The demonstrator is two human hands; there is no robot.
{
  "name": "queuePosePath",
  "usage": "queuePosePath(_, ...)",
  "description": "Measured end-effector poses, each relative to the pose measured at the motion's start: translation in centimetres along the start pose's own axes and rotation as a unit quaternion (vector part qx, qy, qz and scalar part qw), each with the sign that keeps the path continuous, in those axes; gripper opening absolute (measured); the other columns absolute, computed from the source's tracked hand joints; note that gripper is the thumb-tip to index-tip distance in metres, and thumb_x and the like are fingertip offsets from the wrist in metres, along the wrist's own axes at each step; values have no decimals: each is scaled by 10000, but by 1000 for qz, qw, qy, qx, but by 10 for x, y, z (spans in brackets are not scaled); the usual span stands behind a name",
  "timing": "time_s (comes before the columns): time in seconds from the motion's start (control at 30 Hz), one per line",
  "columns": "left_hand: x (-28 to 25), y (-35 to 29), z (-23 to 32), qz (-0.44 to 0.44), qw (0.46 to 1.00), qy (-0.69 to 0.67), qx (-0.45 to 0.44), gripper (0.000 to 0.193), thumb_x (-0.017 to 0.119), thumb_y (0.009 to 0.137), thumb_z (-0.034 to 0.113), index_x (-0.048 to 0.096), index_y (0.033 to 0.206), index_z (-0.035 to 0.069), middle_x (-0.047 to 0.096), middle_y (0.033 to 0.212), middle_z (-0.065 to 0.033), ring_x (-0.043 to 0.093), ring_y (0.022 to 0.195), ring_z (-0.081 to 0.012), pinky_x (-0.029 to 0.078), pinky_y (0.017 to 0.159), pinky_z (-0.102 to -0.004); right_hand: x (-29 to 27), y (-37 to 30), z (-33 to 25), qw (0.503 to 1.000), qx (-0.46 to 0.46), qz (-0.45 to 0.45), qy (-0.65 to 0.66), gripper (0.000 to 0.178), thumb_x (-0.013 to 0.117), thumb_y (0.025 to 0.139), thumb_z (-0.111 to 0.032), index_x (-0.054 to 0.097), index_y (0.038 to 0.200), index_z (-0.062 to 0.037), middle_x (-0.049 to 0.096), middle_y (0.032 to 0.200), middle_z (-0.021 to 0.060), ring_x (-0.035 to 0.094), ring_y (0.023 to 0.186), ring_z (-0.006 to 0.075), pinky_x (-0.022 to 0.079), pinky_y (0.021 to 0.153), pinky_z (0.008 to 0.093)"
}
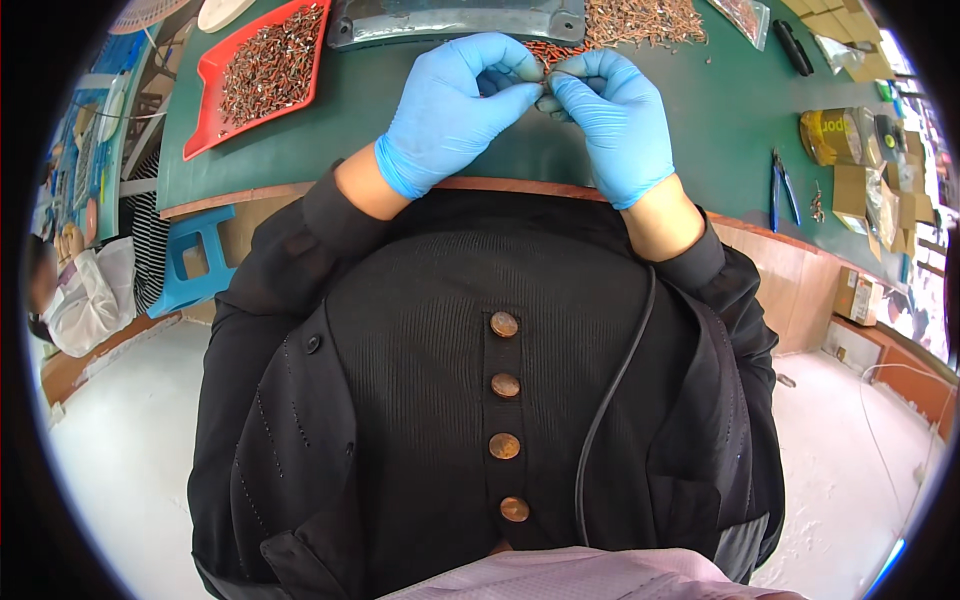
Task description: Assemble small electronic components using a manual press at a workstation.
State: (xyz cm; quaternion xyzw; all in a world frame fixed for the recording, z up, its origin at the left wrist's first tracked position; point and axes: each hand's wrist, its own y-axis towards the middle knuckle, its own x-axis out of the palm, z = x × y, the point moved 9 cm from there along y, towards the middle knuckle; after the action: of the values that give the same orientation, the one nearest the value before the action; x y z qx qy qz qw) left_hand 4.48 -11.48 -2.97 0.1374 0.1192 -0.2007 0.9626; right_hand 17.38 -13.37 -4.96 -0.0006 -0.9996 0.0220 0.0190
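My left hand point(455, 110) and my right hand point(620, 115), both in blue gloves, meet over the table's near side. Thumbs and fingers of both are pinched together, fingertips almost touching. Whatever sits between them is too small and too covered to make out. Just beyond the fingertips lie small copper-red pieces point(556, 50), partly hidden by my hands. A dark grey, smooth tray-like piece point(455, 22) with holes at its corners lies behind my left hand. Beyond my right hand spreads a loose pile of small copper-coloured metal parts point(640, 22).
A red scoop-shaped tray point(208, 125) holds many small copper and silver parts at left. On the green table's point(700, 150) right side lie blue-handled pliers point(783, 190), a black marker-like object point(793, 48), a plastic bag point(745, 18) and cardboard boxes. A blue stool point(200, 265) and another person point(95, 295) are at left.
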Motion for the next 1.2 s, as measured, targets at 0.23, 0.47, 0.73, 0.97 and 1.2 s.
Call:
queuePosePath(0.23,-9,0,14,62,996,-11,59,177,683,759,68,641,924,21,637,798,-21,567,677,-63,473,629,-206,1,8,-15,995,-71,46,-60,122,582,844,-18,532,937,42,595,809,77,578,704,122,480,672,230)
queuePosePath(0.47,-28,-1,18,87,981,-173,-20,136,646,807,38,614,928,-17,625,804,-22,563,712,-54,459,641,-184,13,16,-37,994,-92,64,-10,104,586,843,-16,521,914,22,583,787,55,559,694,104,469,646,227)
queuePosePath(0.73,-49,13,16,133,971,-194,-42,122,644,806,27,612,914,-19,604,800,3,533,707,-32,443,621,-181,26,39,-47,993,-93,73,-6,89,586,848,-25,532,907,14,602,786,54,551,677,83,456,615,208)
queuePosePath(0.97,-108,56,45,241,967,19,83,100,625,820,42,639,904,-11,606,757,17,516,673,-18,422,606,-172,44,90,-81,992,-110,62,31,130,601,846,-72,563,922,27,619,754,68,573,662,102,459,614,220)
queuePosePath(1.2,-125,72,83,367,906,117,174,49,651,738,19,629,772,-8,581,679,-130,580,590,-241,450,557,-304,58,137,-93,982,-162,89,50,123,594,841,-80,600,876,38,626,755,63,577,619,117,460,576,237)
